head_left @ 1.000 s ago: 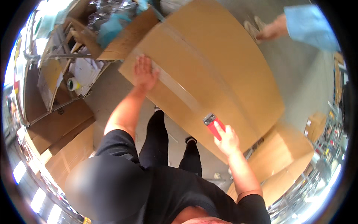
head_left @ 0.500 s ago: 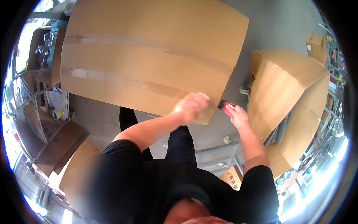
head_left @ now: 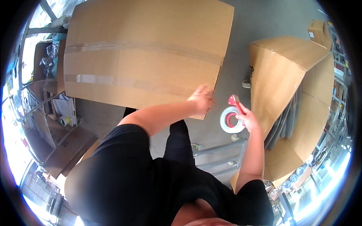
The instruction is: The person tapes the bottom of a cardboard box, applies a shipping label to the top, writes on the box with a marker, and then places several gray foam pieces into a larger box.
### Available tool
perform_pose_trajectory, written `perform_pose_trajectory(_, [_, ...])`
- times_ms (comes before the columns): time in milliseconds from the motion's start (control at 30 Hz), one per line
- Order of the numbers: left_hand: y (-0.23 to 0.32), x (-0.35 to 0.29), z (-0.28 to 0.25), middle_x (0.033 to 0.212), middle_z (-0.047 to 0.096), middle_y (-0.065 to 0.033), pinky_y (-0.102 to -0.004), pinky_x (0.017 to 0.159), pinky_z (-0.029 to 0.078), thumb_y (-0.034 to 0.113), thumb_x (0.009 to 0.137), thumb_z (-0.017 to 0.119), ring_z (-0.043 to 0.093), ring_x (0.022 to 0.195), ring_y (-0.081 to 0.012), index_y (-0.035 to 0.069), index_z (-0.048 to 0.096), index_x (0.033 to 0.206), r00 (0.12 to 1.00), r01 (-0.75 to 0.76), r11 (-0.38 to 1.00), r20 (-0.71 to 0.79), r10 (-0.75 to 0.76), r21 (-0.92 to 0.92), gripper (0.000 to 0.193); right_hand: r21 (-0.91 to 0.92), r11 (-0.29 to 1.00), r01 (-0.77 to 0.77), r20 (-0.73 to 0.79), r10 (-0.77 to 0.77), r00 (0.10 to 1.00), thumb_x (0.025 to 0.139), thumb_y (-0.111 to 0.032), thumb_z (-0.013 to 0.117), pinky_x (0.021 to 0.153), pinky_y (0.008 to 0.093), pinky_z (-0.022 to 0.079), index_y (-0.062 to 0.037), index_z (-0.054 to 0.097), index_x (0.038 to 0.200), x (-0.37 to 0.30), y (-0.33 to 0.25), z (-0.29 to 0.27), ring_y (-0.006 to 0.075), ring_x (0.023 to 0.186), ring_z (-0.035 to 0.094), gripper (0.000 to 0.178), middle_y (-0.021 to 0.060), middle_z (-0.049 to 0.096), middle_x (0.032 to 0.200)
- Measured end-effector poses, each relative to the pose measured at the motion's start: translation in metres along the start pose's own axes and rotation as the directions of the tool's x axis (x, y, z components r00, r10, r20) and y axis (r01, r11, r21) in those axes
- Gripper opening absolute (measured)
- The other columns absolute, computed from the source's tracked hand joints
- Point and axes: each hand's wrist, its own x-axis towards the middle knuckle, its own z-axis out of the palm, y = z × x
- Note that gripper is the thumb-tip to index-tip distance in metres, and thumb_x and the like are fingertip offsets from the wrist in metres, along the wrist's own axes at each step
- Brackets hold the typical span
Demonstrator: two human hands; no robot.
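Observation:
A big brown cardboard box (head_left: pixel 151 26) lies before me, with strips of clear packing tape (head_left: pixel 124 81) across its top. My left hand (head_left: pixel 201 101) is at the box's near right corner, fingers loosely bent and slightly blurred along the edge; nothing shows in it. Off to the right of that corner, my right hand (head_left: pixel 248 118) grips the handle of a red tape dispenser (head_left: pixel 233 101). A roll of clear tape (head_left: pixel 225 128) sits on the dispenser, its side turned up toward me. Whether the left hand presses on the box or only hovers I cannot tell.
An open carton (head_left: pixel 279 86) with grey sheets inside stands at the right. Below the dispenser is a grey metal cart frame (head_left: pixel 222 152) on casters. Racks with cardboard (head_left: pixel 71 145) line the left side. A small carton (head_left: pixel 318 32) stands at the far right.
My right hand has drawn back slightly and turned the tape dispenser, so its roll now faces me. The left hand has shifted a little right and up to the box's edge.

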Motion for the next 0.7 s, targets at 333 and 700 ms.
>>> perform_pose_trajectory(333, [-0.063,-0.233,-0.112,0.128,0.06,-0.0135,-0.0404,0.11,0.028,0.053,0.094,0.054,0.044,0.128,-0.0239,0.004,0.07,0.11,0.707,0.405,-0.19,0.438,-0.556,-0.895,0.054,0.133,0.833,0.537,0.27,-0.552,0.789,0.073,-0.008,0.074,0.098,0.0317,0.045,-0.0128,0.051,0.141,-0.067,-0.123,0.221,0.0195,0.112,0.058,0.072,0.0085,0.06,0.121])
perform_pose_trajectory(700, [-0.183,-0.461,-0.045,0.105,0.069,-0.0062,-0.0331,0.092,0.042,0.033,0.09,0.068,0.058,0.104,-0.0162,0.003,0.071,0.104,0.574,-0.042,-0.554,0.434,-0.695,-0.831,0.033,-0.483,0.28,0.83,0.38,-0.787,0.487,0.068,-0.013,0.073,0.074,0.039,0.053,-0.0218,0.057,0.133,-0.099,-0.254,0.479,0.0317,0.082,0.063,0.068,0.0117,0.058,0.094])
